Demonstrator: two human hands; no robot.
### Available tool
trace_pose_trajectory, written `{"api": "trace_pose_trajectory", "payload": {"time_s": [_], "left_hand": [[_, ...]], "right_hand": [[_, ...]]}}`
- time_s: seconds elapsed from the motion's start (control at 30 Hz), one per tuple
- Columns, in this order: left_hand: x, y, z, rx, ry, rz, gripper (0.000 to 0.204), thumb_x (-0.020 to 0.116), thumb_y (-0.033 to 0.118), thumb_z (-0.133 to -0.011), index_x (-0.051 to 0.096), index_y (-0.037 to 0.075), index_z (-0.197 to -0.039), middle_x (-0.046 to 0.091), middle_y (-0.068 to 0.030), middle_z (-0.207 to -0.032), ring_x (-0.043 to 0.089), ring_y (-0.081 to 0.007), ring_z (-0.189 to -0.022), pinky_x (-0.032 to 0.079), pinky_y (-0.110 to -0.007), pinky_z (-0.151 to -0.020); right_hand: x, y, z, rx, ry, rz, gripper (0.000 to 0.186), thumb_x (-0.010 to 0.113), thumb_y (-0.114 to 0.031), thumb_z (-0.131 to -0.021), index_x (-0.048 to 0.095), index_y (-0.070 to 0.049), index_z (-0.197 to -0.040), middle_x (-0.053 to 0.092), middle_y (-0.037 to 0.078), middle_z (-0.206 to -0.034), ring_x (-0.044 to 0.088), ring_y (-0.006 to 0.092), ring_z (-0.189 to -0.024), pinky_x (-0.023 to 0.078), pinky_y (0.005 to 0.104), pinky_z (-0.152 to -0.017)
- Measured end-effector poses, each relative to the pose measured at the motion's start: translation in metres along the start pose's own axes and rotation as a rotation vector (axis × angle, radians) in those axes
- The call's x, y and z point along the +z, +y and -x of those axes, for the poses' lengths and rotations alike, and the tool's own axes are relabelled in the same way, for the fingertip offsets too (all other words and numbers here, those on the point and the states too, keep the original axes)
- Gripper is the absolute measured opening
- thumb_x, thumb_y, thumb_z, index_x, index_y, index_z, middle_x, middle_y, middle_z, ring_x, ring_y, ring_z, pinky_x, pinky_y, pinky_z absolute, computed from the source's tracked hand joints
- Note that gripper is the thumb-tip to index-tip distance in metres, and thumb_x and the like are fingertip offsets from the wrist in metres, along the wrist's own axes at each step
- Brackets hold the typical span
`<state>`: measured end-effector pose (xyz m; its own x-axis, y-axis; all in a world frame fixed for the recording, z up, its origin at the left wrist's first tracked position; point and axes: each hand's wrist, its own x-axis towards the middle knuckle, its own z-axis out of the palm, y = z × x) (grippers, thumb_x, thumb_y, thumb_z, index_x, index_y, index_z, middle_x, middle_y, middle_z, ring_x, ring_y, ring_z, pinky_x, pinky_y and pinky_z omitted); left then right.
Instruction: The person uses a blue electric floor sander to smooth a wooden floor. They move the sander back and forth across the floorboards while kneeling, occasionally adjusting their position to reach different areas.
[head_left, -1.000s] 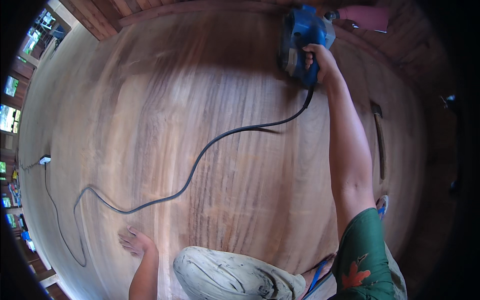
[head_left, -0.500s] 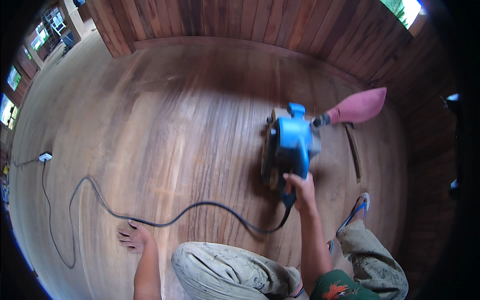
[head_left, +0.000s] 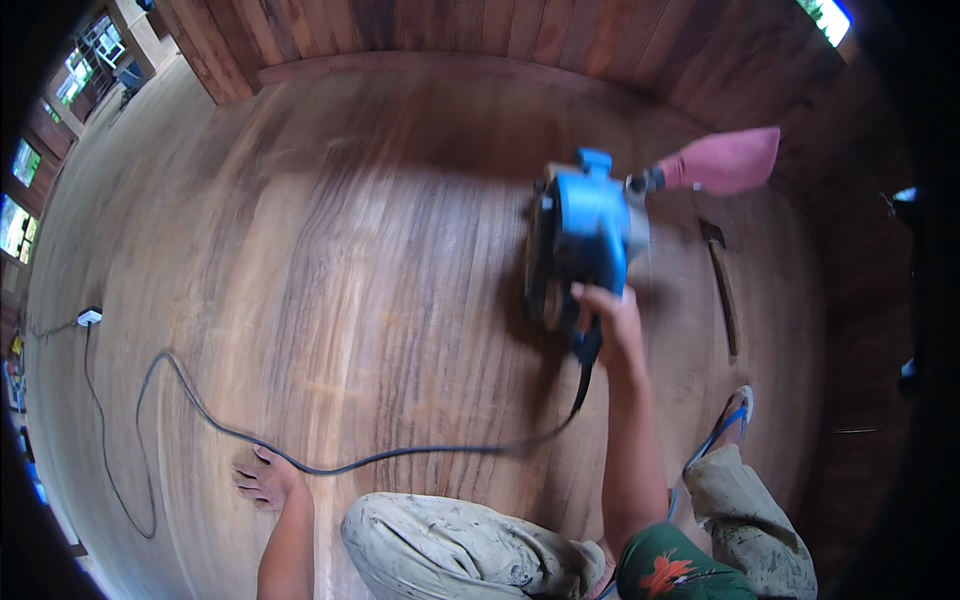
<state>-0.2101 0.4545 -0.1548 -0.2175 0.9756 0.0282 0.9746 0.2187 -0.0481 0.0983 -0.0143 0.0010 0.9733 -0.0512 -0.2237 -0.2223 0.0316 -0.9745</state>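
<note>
My right hand (head_left: pixel 612 322) is wrapped round the rear handle of a blue belt sander (head_left: pixel 590 215), which rests on the wooden floor (head_left: pixel 330 270) right of centre. A pink dust bag (head_left: pixel 725 160) sticks out from the sander's right side. From the rear of the handle the black power cord (head_left: pixel 400 453) curves left across the boards. My left hand (head_left: pixel 265 480) lies palm down on the floor at the lower left, fingers spread, holding nothing. The cord passes close by its fingertips and thumb. The sander's underside is hidden.
A wooden-handled tool with a dark head (head_left: pixel 726 295) lies right of the sander. The cord runs to a white socket box (head_left: pixel 89 316) at far left. Plank walls (head_left: pixel 480 30) bound the floor ahead and right. My foot in a blue-strapped sandal (head_left: pixel 738 412) is at lower right.
My right hand has pushed the sander forward, away from me, and the dust bag has gone with it. The cord has been drawn straighter. My left hand has stayed on the floor.
</note>
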Motion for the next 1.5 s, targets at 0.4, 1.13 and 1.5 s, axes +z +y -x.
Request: {"api": "trace_pose_trajectory", "payload": {"time_s": [0.4, 1.13, 1.5], "left_hand": [[-0.01, -0.01, -0.002, 0.031, -0.011, -0.089, 0.083, 0.025, 0.075, -0.101, 0.027, 0.022, -0.166, 0.025, -0.01, -0.171, 0.025, -0.0301, -0.157, 0.024, -0.055, -0.124], [-0.007, 0.005, 0.007, 0.025, -0.004, 0.006, 0.084, 0.026, 0.072, -0.101, 0.022, 0.02, -0.167, 0.016, -0.0142, -0.174, 0.015, -0.034, -0.16, 0.014, -0.063, -0.124], [-0.012, 0.002, 0.009, 0.014, 0.006, -0.032, 0.082, 0.028, 0.071, -0.102, 0.024, 0.02, -0.167, 0.02, -0.0129, -0.173, 0.019, -0.0318, -0.159, 0.017, -0.06, -0.124]], "right_hand": [[0.031, -0.074, -0.291, 0.105, -0.048, -0.063, 0.017, 0.07, -0.015, -0.084, 0.055, -0.012, -0.075, 0.052, 0.0, -0.065, 0.047, 0.0143, -0.052, 0.04, 0.0307, -0.055], [-0.007, 0.023, 0.188, 0.205, 0.063, -0.045, 0.022, 0.079, -0.009, -0.079, 0.057, -0.007, -0.078, 0.053, 0.002, -0.059, 0.05, 0.0123, -0.047, 0.038, 0.0285, -0.046], [0.025, -0.016, -0.085, -0.028, -0.044, 0.065, 0.022, 0.074, -0.018, -0.082, 0.061, -0.011, -0.066, 0.053, 0.002, -0.054, 0.05, 0.0143, -0.048, 0.039, 0.0321, -0.048]]}}
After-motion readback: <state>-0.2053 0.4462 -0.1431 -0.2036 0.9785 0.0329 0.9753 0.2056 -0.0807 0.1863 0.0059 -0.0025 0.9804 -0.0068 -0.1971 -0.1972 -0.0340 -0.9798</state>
